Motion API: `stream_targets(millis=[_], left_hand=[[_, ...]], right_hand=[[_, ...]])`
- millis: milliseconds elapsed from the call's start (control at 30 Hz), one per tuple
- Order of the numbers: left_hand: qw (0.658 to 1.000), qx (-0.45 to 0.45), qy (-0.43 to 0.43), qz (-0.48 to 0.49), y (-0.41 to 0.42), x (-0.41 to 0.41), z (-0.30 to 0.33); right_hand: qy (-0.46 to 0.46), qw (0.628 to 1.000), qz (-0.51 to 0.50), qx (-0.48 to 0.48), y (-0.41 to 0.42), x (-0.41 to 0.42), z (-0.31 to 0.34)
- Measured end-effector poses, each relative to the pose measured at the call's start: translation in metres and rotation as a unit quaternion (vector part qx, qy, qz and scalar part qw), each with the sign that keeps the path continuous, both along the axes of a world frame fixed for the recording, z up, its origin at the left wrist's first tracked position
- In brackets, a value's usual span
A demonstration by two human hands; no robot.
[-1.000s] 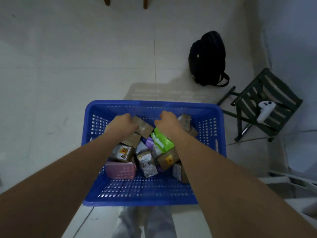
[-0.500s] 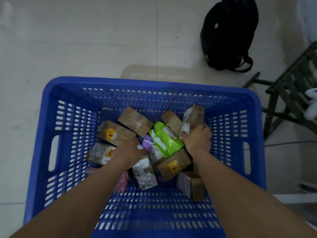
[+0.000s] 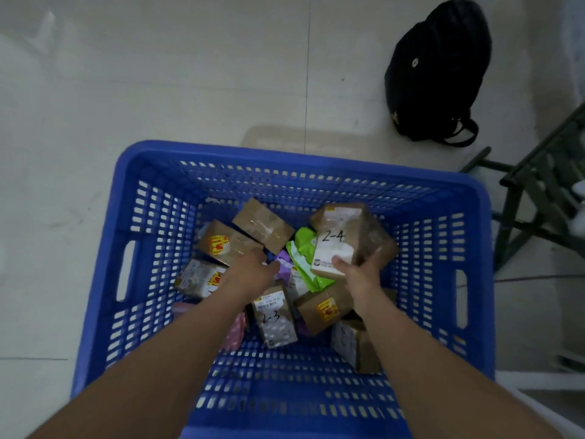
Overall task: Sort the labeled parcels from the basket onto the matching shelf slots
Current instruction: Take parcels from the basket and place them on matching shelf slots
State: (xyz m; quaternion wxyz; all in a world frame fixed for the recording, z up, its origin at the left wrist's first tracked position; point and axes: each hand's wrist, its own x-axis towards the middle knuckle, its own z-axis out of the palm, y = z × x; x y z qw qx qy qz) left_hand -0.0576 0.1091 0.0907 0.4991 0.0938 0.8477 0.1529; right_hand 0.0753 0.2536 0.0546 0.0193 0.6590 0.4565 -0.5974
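The right hand (image 3: 359, 275) has its fingers (image 3: 372, 258) curled round the lower end of the box marked 2-4 (image 3: 337, 240), thumb on the white label, and holds it tilted above the other parcels near the basket's right wall. The left hand (image 3: 250, 270) lies palm down among the parcels, fingers fairly straight and gripping nothing that shows; its fingertips reach the purple bag (image 3: 283, 264) and touch or nearly touch the box with the yellow sticker (image 3: 226, 242), though blur makes contact hard to judge.

Just beside the left wrist stands the box marked 2-3 (image 3: 275, 315). A green bag (image 3: 304, 255) lies partly under the held box, and a taped brown box (image 3: 262, 224) rests against the far side of the heap. All sit in the blue basket (image 3: 104, 280), whose high slotted walls ring the pile; bare basket floor shows along the near side and around the heap.

The forearms cover a pink parcel (image 3: 235, 332) and part of a box at lower right (image 3: 354, 343), whose label is unreadable. A black backpack (image 3: 438, 71) lies on the floor (image 3: 158, 74) beyond; a dark folding stool (image 3: 544, 198) is cut off at the right edge.
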Motion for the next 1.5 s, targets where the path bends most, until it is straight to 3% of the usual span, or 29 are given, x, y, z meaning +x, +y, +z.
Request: stream_targets(millis=[133, 267, 333, 400, 500, 800, 1100, 1500], left_hand=[[0.991, 0.070, -0.017, 0.113, 0.009, -0.009, 0.065], [0.968, 0.127, -0.074, 0.203, 0.020, -0.019, 0.153], [0.949, 0.175, -0.125, 0.231, 0.027, -0.021, 0.200], [0.909, 0.238, -0.200, 0.277, 0.030, -0.021, 0.248], [0.879, 0.303, -0.209, 0.304, 0.030, -0.029, 0.320], [0.889, 0.404, -0.146, 0.159, 0.071, -0.044, 0.576], [0.812, 0.570, -0.123, 0.011, 0.095, 0.007, 0.811], [0.718, 0.622, -0.203, -0.237, 0.076, 0.210, 0.966]], right_hand=[[0.076, 0.991, -0.048, -0.096, -0.016, -0.006, 0.072], [0.168, 0.973, -0.030, -0.156, -0.016, -0.022, 0.159], [0.213, 0.961, -0.019, -0.178, -0.010, -0.033, 0.205], [0.238, 0.954, 0.007, -0.181, -0.003, -0.043, 0.255], [0.276, 0.945, 0.051, -0.166, 0.015, -0.053, 0.338], [0.316, 0.945, 0.089, -0.008, 0.058, -0.039, 0.606], [0.376, 0.898, 0.047, 0.225, 0.048, 0.034, 0.861], [0.313, 0.836, -0.146, 0.425, -0.071, 0.272, 1.014]])
